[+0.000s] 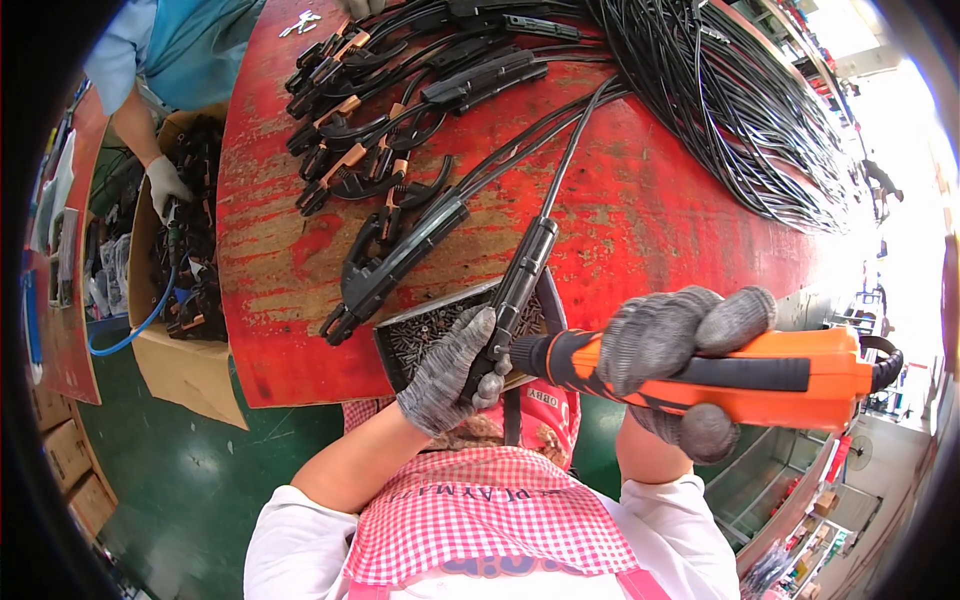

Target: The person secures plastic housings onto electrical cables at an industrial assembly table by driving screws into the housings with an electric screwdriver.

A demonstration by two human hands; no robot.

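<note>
My left hand (450, 365), in a grey knit glove, is closed round the lower end of a black welding electrode holder (527, 265). The holder slants up and away, with a black cable leaving its far end. In my gloved right hand (655, 345) is an orange and black electric screwdriver (770, 375), lying almost level. Its black nose meets the holder beside my left fingertips; the bit's exact seat is too small to tell. Just beneath the holder, a grey tray (552, 305) holds many small screws. Left of it lies another black electrode holder (400, 262).
Several electrode holders with copper-coloured jaws (345, 165) crowd the far left of the worn red table (640, 240). A thick bundle of black cables (720, 130) covers the far right. At left, a co-worker's gloved hand (168, 187) reaches into a cardboard box (190, 375) near a blue hose (150, 318).
</note>
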